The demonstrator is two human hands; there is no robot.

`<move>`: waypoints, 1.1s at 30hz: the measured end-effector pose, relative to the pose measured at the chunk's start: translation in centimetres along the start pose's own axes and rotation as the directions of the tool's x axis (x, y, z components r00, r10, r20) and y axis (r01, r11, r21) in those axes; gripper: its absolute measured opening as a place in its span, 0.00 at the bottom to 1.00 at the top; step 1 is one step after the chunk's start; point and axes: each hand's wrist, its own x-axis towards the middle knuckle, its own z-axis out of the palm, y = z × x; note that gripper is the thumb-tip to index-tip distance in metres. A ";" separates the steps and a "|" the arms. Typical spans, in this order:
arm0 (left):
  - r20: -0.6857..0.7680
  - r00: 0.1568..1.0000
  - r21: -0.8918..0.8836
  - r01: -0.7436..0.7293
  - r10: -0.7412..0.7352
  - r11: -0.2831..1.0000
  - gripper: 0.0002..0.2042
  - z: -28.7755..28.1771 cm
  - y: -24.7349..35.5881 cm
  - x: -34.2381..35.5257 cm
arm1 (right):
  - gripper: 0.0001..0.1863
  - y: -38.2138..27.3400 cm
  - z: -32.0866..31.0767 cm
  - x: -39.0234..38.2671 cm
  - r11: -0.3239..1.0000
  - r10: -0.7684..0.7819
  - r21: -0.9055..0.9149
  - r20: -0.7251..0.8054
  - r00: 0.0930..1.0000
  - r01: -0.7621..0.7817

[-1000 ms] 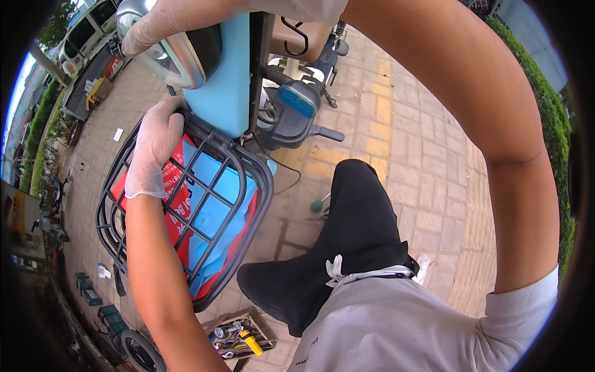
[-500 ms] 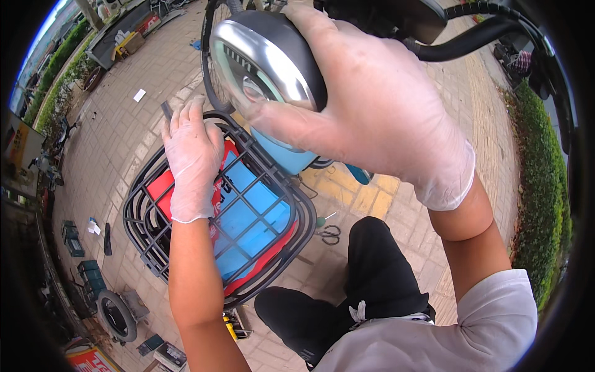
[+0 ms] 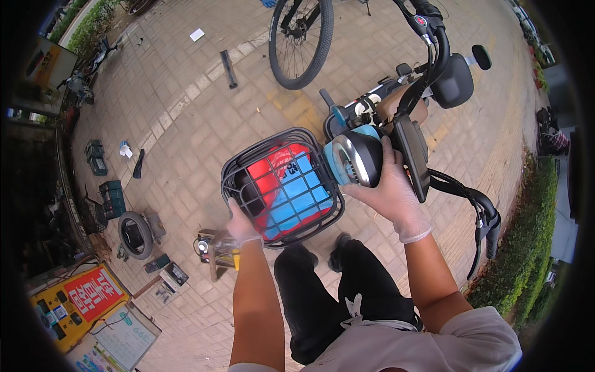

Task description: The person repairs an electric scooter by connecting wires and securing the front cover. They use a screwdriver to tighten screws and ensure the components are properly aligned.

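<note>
A black wire basket (image 3: 291, 131) sits at the front of an electric scooter, with a red and blue bag (image 3: 302, 193) inside it behind the grid. My left hand (image 3: 242, 224), in a clear thin glove, is closed on the basket's near left rim; its fingertips are partly hidden. My right hand (image 3: 396, 193), gloved the same way, curls round the black and chrome round headlight (image 3: 365, 156), thumb near the lens and fingers over its top. Just right of that hand is the scooter's black display panel (image 3: 410, 155). The black handlebar (image 3: 462, 189) extends to the right.
A bicycle wheel (image 3: 302, 43) stands beyond the basket. On the paving to the left lie a tyre (image 3: 135, 235), green toolboxes (image 3: 112, 198) and a dark strip (image 3: 139, 163). A small stand (image 3: 214, 251) is near my left forearm. A hedge (image 3: 527, 229) borders the right side.
My left hand has gone from the top of the basket grid to its near left rim. My right hand stays at the headlight. The view has pulled back, showing more of the scooter.
</note>
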 end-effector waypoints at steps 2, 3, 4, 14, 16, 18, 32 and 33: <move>-0.094 0.995 0.140 -0.030 0.043 0.990 0.36 0.7 0.3 0.4 | 0.69 -0.9 0.0 0.4 0.992 0.095 0.083 0.046 0.994 -0.099; -0.130 0.988 0.191 -0.052 0.077 0.980 0.36 1.0 0.3 0.7 | 0.71 -1.2 0.1 0.6 0.986 0.151 0.068 0.059 0.987 -0.155; -0.169 0.981 0.260 -0.050 0.096 0.964 0.36 1.0 0.1 1.1 | 0.72 -1.6 0.4 0.7 0.977 0.200 0.051 0.088 0.976 -0.205; 0.002 0.979 0.314 -0.196 0.205 0.929 0.28 0.8 0.2 3.4 | 0.63 -2.3 0.9 1.6 0.957 0.246 0.142 0.077 0.966 -0.255; 0.057 0.966 0.283 -0.257 0.251 0.924 0.28 1.3 0.6 4.0 | 0.61 -2.0 0.5 1.5 0.969 0.218 0.102 0.092 0.972 -0.227; 0.006 0.997 0.299 -0.081 0.083 0.951 0.30 2.0 0.9 4.6 | 0.62 -1.8 0.4 1.5 0.972 0.201 0.101 0.116 0.973 -0.213; -0.031 0.984 0.442 -0.144 0.175 0.886 0.23 1.4 -5.2 10.7 | 0.68 1.5 -0.2 -0.2 0.988 0.130 0.061 0.173 0.976 -0.142; 0.031 0.980 0.342 -0.196 0.197 0.919 0.23 1.2 -5.8 11.4 | 0.68 1.5 -0.4 -0.2 0.986 0.123 0.086 0.192 0.974 -0.142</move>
